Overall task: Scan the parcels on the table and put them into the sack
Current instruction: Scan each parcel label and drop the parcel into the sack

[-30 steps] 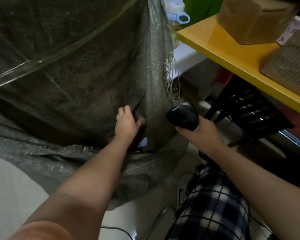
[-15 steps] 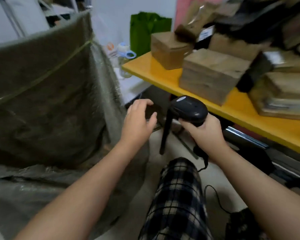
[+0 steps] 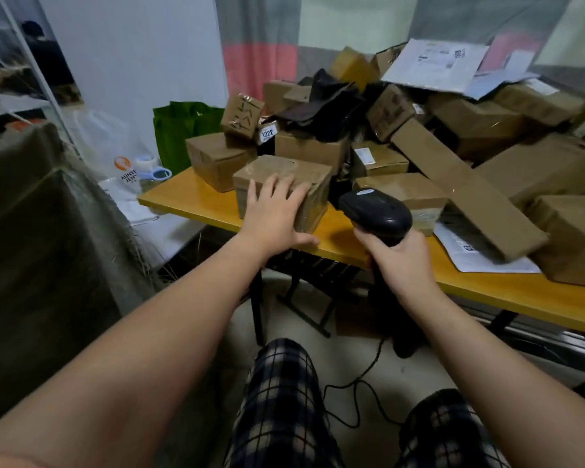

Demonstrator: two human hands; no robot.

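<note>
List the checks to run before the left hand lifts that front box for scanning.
1. Left hand on the front box: fingers lie flat, no grip yet - not ok.
2. Right hand grips the scanner: ok.
3. Front box turned the right way for scanning: cannot tell.
4. Nothing stacked on the front box: ok.
5. Sack mouth open and ready: cannot tell.
</note>
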